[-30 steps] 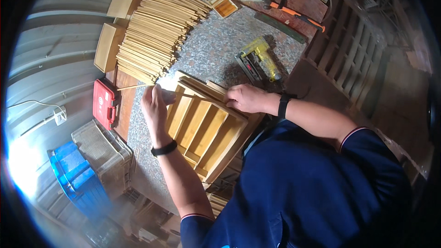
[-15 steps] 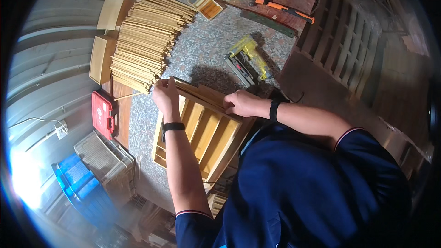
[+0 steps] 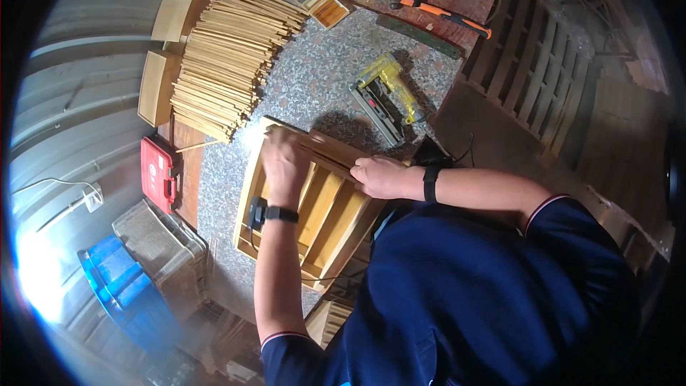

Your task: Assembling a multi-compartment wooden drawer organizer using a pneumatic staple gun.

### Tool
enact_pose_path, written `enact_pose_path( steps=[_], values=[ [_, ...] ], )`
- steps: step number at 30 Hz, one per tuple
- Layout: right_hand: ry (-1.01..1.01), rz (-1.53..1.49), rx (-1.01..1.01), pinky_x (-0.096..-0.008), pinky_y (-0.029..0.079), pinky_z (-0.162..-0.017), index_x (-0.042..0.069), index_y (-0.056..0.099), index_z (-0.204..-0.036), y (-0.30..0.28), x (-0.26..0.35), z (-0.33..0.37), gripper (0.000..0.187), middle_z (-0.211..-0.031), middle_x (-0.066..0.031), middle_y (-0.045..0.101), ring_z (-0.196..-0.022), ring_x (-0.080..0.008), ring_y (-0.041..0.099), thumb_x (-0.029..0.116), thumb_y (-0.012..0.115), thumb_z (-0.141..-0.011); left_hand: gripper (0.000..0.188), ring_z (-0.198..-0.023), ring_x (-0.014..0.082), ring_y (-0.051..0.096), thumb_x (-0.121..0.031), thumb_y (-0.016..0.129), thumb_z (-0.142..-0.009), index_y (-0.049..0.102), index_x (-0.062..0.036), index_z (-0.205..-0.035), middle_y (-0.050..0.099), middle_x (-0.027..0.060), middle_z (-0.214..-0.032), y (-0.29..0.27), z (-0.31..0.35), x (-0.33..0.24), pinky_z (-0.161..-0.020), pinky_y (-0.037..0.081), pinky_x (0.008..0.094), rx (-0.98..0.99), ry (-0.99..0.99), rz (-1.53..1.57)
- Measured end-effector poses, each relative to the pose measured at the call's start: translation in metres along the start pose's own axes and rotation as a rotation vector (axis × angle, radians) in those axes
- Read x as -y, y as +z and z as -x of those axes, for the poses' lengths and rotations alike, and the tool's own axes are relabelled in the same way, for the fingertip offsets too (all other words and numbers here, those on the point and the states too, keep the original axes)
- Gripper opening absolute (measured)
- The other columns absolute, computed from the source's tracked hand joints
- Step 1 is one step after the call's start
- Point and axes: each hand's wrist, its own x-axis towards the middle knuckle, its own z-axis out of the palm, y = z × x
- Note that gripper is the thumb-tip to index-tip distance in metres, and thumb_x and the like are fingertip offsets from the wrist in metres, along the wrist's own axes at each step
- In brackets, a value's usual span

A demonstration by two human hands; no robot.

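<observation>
A shallow wooden tray (image 3: 349, 249) with several long dividers lies slanted on the speckled tabletop, just in front of my body. Over its far wall, near the upper left corner, is my left hand (image 3: 284, 164), its fingers smeared by motion. My right hand (image 3: 380, 176) is closed at the right end of that far wall, thumb and fingertips pressed on the wood. A small flat wooden piece (image 3: 337, 146) sits against the wall's outer side between my hands. Beyond it lies a yellow nail gun (image 3: 391, 93) on its side.
Many thin wooden sticks (image 3: 223, 57) are piled at the far left. A red case (image 3: 157, 174) lies left of the tabletop (image 3: 314, 64). Farther back are a small wooden box (image 3: 321, 6), a dark green bar (image 3: 420, 36) and an orange-handled hammer (image 3: 443, 12).
My left hand has moved right and nearer along the tray's far wall, away from the corner. My right hand stays at almost the same spot, its fingers drawn closer together.
</observation>
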Motion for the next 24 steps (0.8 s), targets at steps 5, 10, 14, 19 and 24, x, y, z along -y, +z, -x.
enact_pose_path(
  steps=[5, 10, 14, 19, 24],
  values=[
    [0.008, 0.068, -0.003, -0.0548, 0.056, -0.087, -0.002, 0.067, -0.094, -0.022, -0.009, 0.003, 0.016, -0.102, -0.0255, 0.069, -0.096, -0.0455, 0.070, 0.012, 0.062, -0.089, 0.027, -0.112, 0.0271, 0.063, -0.029, 0.081, -0.078, 0.077, -0.0159, -0.102, 0.070, 0.0063, -0.103, -0.025, 0.019, -0.071, -0.105, 0.043, 0.0454, 0.323, 0.314, 0.229],
    [0.354, 0.316, -0.631, -0.0493, 0.049, -0.097, 0.009, 0.061, -0.121, -0.093, -0.030, 0.000, 0.037, -0.118, -0.0157, 0.061, -0.112, -0.0390, 0.059, 0.024, 0.078, -0.092, 0.017, -0.106, 0.0275, 0.063, -0.025, 0.076, -0.083, 0.073, -0.0140, -0.095, 0.067, 0.0052, -0.100, -0.015, 0.038, -0.072, -0.099, 0.046, 0.0442, 0.282, 0.311, 0.186],
    [0.469, 0.294, -0.723, -0.0498, 0.049, -0.105, 0.002, 0.056, -0.126, -0.120, -0.069, -0.007, 0.053, -0.120, -0.0218, 0.063, -0.120, -0.0421, 0.060, 0.026, 0.082, -0.087, 0.008, -0.100, 0.0285, 0.063, -0.019, 0.065, -0.085, 0.068, -0.0114, -0.088, 0.064, 0.0055, -0.096, 0.000, 0.039, -0.076, -0.094, 0.049, 0.0440, 0.240, 0.376, 0.197],
    [0.592, 0.138, -0.613, -0.0497, 0.058, -0.083, -0.003, 0.059, -0.112, -0.131, -0.076, -0.021, 0.042, -0.096, -0.0207, 0.069, -0.089, -0.0360, 0.073, 0.023, 0.079, -0.086, 0.012, -0.104, 0.0279, 0.063, -0.019, 0.065, -0.085, 0.071, -0.0124, -0.093, 0.065, 0.0057, -0.099, 0.006, 0.044, -0.079, -0.098, 0.049, 0.0447, 0.252, 0.397, 0.208],
    [0.477, -0.761, -0.184, -0.0319, 0.046, -0.047, 0.006, 0.058, -0.090, -0.131, -0.067, -0.019, 0.025, -0.067, 0.0001, 0.055, -0.051, -0.0116, 0.053, 0.024, 0.072, -0.100, 0.015, -0.107, 0.0280, 0.062, -0.019, 0.063, -0.086, 0.072, -0.0121, -0.095, 0.065, 0.0059, -0.101, 0.007, 0.047, -0.081, -0.104, 0.047, 0.0460, 0.251, 0.386, 0.227]
  ],
)
